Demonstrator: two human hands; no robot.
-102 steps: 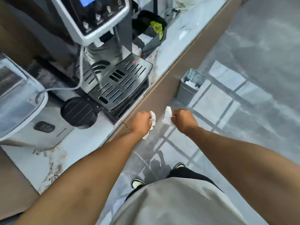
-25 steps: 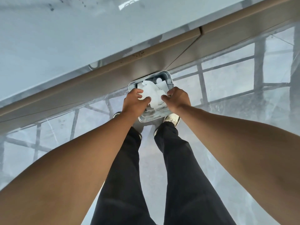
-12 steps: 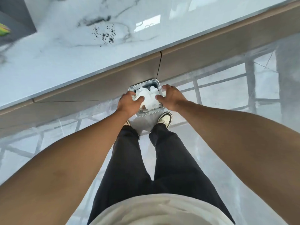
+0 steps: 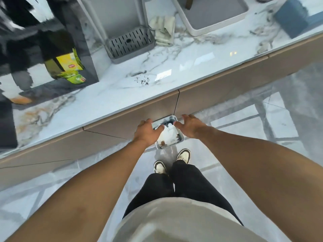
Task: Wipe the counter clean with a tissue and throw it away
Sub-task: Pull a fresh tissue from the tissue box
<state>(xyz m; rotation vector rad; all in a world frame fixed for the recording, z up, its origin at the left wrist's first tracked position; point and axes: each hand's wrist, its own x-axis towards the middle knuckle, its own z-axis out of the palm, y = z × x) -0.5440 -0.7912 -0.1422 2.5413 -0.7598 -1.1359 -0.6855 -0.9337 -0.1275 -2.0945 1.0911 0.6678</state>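
A small metal bin (image 4: 172,118) stands on the floor against the counter front. White tissue (image 4: 168,137) lies crumpled inside it with a few brown bits. My left hand (image 4: 146,131) hovers over the bin's left rim with fingers spread and nothing in it. My right hand (image 4: 190,125) is over the right rim, fingers apart and empty. The white marble counter (image 4: 122,88) runs above, with a patch of dark specks (image 4: 143,80) near its front edge.
On the counter stand a dark holder with yellow-green tea packets (image 4: 70,67), a grey machine with a slotted drip tray (image 4: 130,43), a folded cloth (image 4: 163,30), a white tray (image 4: 215,14) and a blue box (image 4: 295,16). My shoes (image 4: 172,160) are just behind the bin.
Both hands held tissue, brought it down into the bin, and have now let go and drawn apart with fingers spread. The view has tilted up to show more of the counter.
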